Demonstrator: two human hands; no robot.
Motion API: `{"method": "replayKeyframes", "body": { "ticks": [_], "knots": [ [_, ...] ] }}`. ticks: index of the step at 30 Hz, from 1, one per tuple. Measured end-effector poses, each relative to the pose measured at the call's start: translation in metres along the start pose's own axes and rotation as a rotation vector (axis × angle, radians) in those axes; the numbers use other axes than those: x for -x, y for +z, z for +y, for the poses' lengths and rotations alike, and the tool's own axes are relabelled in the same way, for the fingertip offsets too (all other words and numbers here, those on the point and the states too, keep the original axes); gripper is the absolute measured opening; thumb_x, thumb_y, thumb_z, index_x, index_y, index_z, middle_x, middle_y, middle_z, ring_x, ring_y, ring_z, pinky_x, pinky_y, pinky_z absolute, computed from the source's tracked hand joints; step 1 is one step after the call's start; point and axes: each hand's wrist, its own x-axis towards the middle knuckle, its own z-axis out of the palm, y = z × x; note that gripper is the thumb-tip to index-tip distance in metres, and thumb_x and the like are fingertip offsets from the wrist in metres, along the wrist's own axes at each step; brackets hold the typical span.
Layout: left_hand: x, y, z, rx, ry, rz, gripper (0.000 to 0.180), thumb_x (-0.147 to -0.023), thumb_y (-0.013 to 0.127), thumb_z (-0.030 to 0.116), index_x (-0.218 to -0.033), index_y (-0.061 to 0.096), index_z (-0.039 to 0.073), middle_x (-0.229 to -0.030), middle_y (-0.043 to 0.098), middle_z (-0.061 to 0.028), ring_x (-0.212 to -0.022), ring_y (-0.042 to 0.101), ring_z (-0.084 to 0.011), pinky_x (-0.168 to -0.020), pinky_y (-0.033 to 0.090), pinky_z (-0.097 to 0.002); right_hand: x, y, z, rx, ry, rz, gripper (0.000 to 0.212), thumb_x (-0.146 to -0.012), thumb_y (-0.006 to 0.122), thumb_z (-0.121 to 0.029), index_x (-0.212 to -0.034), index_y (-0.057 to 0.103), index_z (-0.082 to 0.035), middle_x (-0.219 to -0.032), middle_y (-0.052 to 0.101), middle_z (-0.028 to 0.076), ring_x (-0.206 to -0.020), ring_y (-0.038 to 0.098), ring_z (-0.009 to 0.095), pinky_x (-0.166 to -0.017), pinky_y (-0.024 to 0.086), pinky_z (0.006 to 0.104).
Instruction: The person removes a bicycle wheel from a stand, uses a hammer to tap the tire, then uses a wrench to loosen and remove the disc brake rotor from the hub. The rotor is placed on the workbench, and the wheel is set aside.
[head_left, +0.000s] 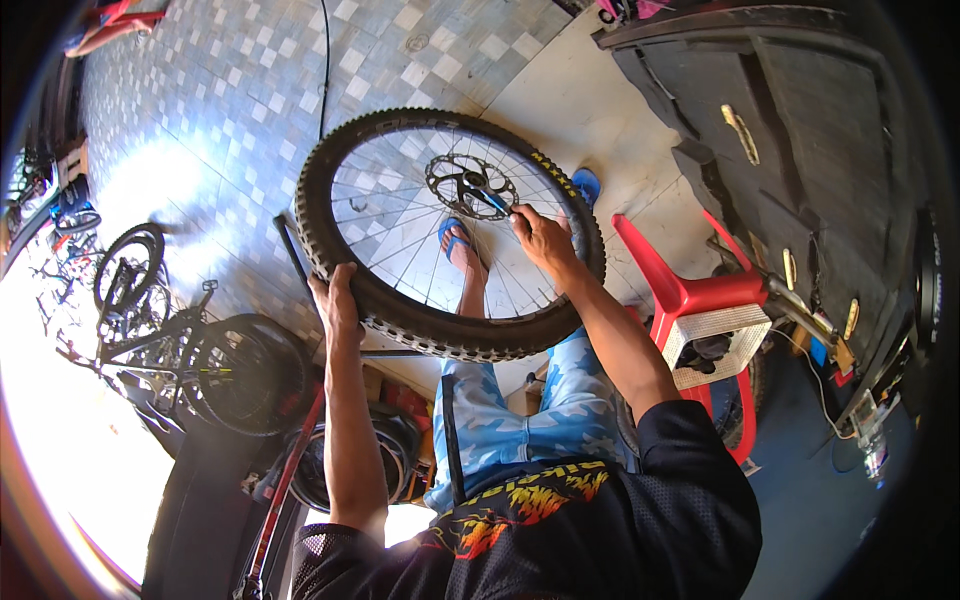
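Note:
A bicycle wheel (322, 225) with a knobby black tyre lies tilted in front of me, above my knees. My left hand (338, 298) grips the tyre at its near left side, thumb over the tread. At the middle of the wheel is a black disc brake rotor (441, 184) around the hub (473, 180). My right hand (543, 240) reaches over the spokes and is closed on a slim tool with a blue part (494, 200). The tool's tip points at the hub; whether it touches is too small to tell.
A red plastic stool (690, 293) lies tipped over at my right, near a dark panel (800, 130). Several bicycles (150, 340) stand to the left in bright light. A black cable (326, 70) runs over the tiled floor. My feet in blue sandals (452, 237) are below the wheel.

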Motion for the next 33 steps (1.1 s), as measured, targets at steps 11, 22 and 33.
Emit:
{"method": "replayKeyframes", "body": {
  "ticks": [11,22,33],
  "knots": [
    [0.059,0.005,-0.045,-0.048,-0.145,-0.030,0.069,-0.086,0.073,0.038,-0.137,0.042,0.002,-0.121,0.056,-0.0194,-0.103,0.060,-0.0309,-0.086,0.053,-0.0445,-0.025,-0.036,0.075,0.088,-0.108,-0.096,0.042,-0.105,0.041,-0.053,-0.132,0.059,-0.026,-0.093,0.077,0.010,-0.088,0.074,0.032,-0.106,0.029,0.0713],
    [-0.075,0.064,0.052,-1.084,0.712,-0.404,0.071,-0.089,0.064,0.062,-0.130,0.062,0.004,-0.117,0.069,-0.0255,-0.113,0.065,-0.0420,-0.093,0.051,-0.0510,-0.015,-0.039,0.048,0.038,-0.203,-0.043,0.039,-0.103,0.054,-0.047,-0.127,0.063,-0.018,-0.092,0.073,0.014,-0.085,0.072,0.035,-0.076,0.056,0.0460],
    [-0.154,0.220,-0.083,-1.235,0.293,-0.555,0.142,-0.066,0.071,0.085,-0.160,0.014,-0.005,-0.164,0.022,-0.0297,-0.153,0.017,-0.0451,-0.123,0.018,-0.0555,-0.015,-0.056,0.025,-0.071,0.018,-0.230,0.038,-0.103,0.057,-0.043,-0.131,0.063,-0.018,-0.096,0.072,0.016,-0.089,0.070,0.038,-0.077,0.055,0.0445]
  ]
}}
